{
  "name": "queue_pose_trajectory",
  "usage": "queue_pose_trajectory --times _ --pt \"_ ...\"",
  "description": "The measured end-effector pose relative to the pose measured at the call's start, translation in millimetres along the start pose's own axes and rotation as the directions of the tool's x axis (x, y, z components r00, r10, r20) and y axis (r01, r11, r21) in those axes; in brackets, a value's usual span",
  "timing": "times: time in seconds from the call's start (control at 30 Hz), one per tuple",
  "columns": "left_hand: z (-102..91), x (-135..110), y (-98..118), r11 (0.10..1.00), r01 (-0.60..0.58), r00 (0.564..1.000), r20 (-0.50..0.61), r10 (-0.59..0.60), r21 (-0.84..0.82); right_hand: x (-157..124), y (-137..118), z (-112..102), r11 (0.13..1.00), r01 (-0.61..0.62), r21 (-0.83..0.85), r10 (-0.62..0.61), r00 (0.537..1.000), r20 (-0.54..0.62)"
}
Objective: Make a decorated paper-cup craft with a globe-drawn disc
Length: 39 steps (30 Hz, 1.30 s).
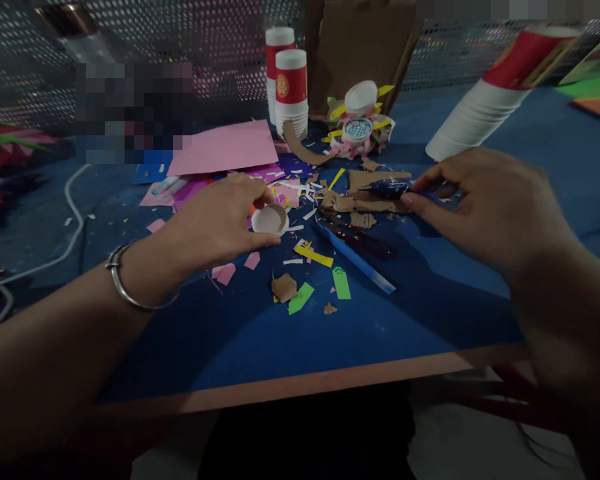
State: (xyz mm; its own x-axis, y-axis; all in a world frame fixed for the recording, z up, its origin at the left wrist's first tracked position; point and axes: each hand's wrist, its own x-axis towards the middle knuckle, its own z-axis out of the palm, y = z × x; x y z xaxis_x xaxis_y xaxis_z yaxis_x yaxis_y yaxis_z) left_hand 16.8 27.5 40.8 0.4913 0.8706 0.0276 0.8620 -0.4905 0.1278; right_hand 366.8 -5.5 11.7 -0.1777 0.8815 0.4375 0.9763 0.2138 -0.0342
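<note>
My left hand (pixel 225 213) is closed around a small white round piece with a raised rim, like the cut-off base of a paper cup (pixel 270 221). My thumb runs along its near edge and my fingers curl over its far side. My right hand (pixel 480 203) pinches a dark blue, speckled tool with a narrow pointed tip (pixel 387 188) between thumb and fingers. The tip points left, over torn brown cardboard (pixel 375 203). A blue cutter-like tool (pixel 357 259) and dark-handled scissors (pixel 370 241) lie between my hands.
Paper scraps, including green ones (pixel 341 283), litter the blue table (pixel 300 347). Pink paper (pixel 225 150) lies at back left. Stacked paper cups (pixel 291 87) stand behind; another stack (pixel 480 110) leans at right. A cup-and-paper craft (pixel 360 123) sits between. A white cable (pixel 70 207) runs at left.
</note>
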Motion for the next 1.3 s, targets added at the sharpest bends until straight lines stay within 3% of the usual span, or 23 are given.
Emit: queue_pose_trajectory --times 0.1,0.17,0.33,0.5,0.7,0.97,1.17,1.3 --pt "-1.7 -1.3 9.6 0.991 0.006 0.999 -0.046 -0.013 -0.136 -2.2 -22.2 -3.8 0.973 0.135 0.186 -0.121 0.989 -0.083" --pt "-1.5 -2.5 16.3 0.974 0.003 0.996 -0.085 -0.023 -0.227 -2.3 -39.4 -4.9 0.928 0.190 0.320 -0.178 0.982 -0.067" --pt "6.1 -4.8 23.6 0.913 -0.085 0.984 -0.175 0.016 -0.399 6.4 -73.8 -2.9 0.748 0.027 0.663 -0.189 0.966 0.174" --pt "14.8 -3.9 19.9 0.806 -0.090 0.985 -0.173 -0.016 -0.586 17.5 -90.2 -0.4 0.708 0.050 0.704 -0.271 0.940 0.205" --pt "17.0 -1.1 12.9 0.676 -0.034 0.994 -0.093 -0.050 -0.736 21.4 -89.8 6.6 0.646 0.051 0.762 -0.293 0.938 0.185" --pt "1.8 4.2 8.4 0.582 0.034 0.999 0.042 0.002 -0.812 20.7 -81.4 21.9 0.613 0.017 0.790 -0.246 0.954 0.170" --pt "-17.4 0.2 5.2 0.659 0.070 0.991 0.129 0.041 -0.749 22.3 -84.4 21.9 0.679 0.004 0.735 -0.245 0.944 0.221" --pt "-22.8 -1.0 -2.7 0.840 0.085 0.996 0.045 -0.072 -0.536 21.6 -87.2 17.6 0.743 0.068 0.666 -0.275 0.938 0.211"
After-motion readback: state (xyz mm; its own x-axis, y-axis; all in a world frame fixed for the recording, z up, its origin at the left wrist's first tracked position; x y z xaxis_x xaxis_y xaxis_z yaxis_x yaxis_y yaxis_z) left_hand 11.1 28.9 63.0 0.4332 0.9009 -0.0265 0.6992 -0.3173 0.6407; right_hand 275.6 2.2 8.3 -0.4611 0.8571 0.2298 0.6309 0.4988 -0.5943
